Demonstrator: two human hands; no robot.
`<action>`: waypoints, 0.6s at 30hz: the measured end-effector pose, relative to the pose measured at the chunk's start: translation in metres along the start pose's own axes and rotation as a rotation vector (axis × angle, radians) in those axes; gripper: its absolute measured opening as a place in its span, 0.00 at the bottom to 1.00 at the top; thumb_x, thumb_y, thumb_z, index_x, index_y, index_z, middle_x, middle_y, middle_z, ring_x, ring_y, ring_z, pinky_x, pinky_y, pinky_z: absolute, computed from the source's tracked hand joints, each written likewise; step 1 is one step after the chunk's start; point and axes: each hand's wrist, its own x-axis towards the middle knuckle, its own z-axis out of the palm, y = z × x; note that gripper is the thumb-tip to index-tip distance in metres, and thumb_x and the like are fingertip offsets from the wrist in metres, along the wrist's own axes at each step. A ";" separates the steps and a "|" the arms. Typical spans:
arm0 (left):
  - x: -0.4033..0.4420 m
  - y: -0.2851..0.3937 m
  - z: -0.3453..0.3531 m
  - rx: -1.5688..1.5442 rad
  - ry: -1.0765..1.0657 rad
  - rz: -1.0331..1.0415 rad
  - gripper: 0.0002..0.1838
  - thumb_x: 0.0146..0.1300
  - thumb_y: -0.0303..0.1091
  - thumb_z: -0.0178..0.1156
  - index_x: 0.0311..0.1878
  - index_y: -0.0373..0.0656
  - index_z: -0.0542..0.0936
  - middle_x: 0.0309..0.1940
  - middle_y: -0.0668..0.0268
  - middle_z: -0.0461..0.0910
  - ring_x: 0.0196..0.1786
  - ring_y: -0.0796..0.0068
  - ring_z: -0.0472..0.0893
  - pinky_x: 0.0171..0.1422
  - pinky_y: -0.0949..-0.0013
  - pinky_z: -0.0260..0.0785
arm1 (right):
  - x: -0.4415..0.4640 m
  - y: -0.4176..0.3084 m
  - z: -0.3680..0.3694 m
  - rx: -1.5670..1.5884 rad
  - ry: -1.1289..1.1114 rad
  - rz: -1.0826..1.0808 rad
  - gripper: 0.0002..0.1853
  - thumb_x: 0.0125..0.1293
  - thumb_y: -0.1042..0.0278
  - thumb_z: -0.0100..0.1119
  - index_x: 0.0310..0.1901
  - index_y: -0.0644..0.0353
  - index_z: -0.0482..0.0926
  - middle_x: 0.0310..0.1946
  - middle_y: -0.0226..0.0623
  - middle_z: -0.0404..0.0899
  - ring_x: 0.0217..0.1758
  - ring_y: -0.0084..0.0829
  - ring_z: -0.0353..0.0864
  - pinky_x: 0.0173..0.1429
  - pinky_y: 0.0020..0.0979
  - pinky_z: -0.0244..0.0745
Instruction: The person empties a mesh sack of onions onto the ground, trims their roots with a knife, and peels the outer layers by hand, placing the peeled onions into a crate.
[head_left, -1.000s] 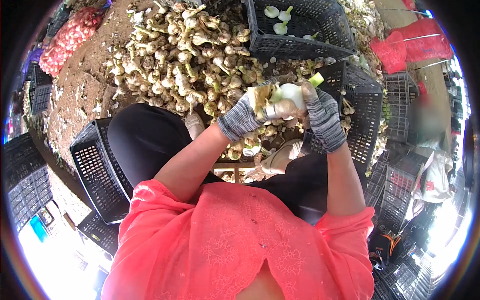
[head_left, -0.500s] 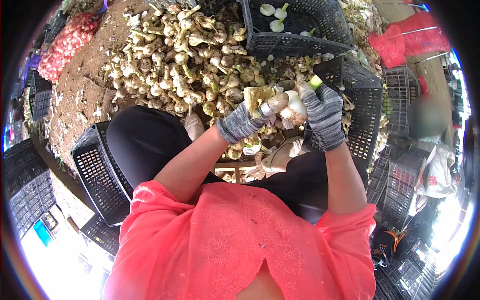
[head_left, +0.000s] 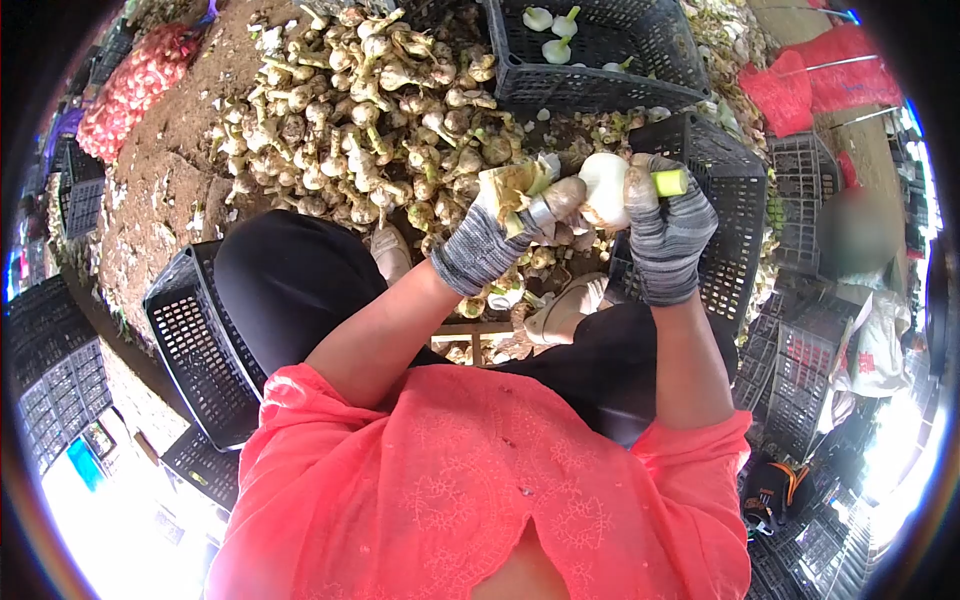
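A white garlic bulb (head_left: 604,190) with a cut green stem (head_left: 670,183) is between my two gloved hands. My right hand (head_left: 668,215) is closed around the stem, which sticks out past the fingers. Dry peeled skin (head_left: 512,186) is held in my left hand (head_left: 500,235), together with a small tool with a metal band (head_left: 540,212); its blade is hidden. The left fingertips are close beside the bulb. Below and left of the hands lies a heap of unpeeled garlic (head_left: 350,130).
A black crate (head_left: 600,90) ahead holds several peeled bulbs. Another black crate (head_left: 735,200) stands right of my right hand, and one (head_left: 200,330) by my left knee. Red net sacks (head_left: 830,80) lie at the upper right, a filled one (head_left: 140,90) at the upper left.
The bulb has moved up and turned, its green stem now pointing right. My right hand has turned with it and shifted slightly right. The bulb shows more bare white.
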 end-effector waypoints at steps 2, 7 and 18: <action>0.003 -0.007 -0.003 0.015 -0.005 0.038 0.14 0.56 0.40 0.55 0.39 0.40 0.73 0.27 0.70 0.76 0.25 0.84 0.72 0.28 0.81 0.63 | -0.002 -0.003 -0.003 -0.128 -0.065 -0.076 0.12 0.53 0.65 0.58 0.33 0.66 0.76 0.26 0.37 0.77 0.28 0.23 0.75 0.36 0.25 0.70; 0.008 -0.020 -0.008 -0.115 -0.040 0.044 0.17 0.56 0.38 0.55 0.44 0.37 0.72 0.31 0.68 0.75 0.29 0.83 0.73 0.32 0.79 0.65 | -0.002 -0.003 0.002 0.058 0.011 0.011 0.11 0.52 0.66 0.58 0.32 0.65 0.76 0.27 0.37 0.77 0.27 0.26 0.76 0.34 0.27 0.71; 0.000 -0.005 -0.005 0.029 -0.038 0.126 0.19 0.55 0.37 0.56 0.46 0.33 0.71 0.27 0.69 0.75 0.28 0.87 0.72 0.30 0.81 0.65 | -0.005 -0.004 -0.001 0.186 -0.031 0.011 0.14 0.56 0.65 0.54 0.37 0.69 0.73 0.32 0.39 0.76 0.35 0.27 0.75 0.42 0.28 0.71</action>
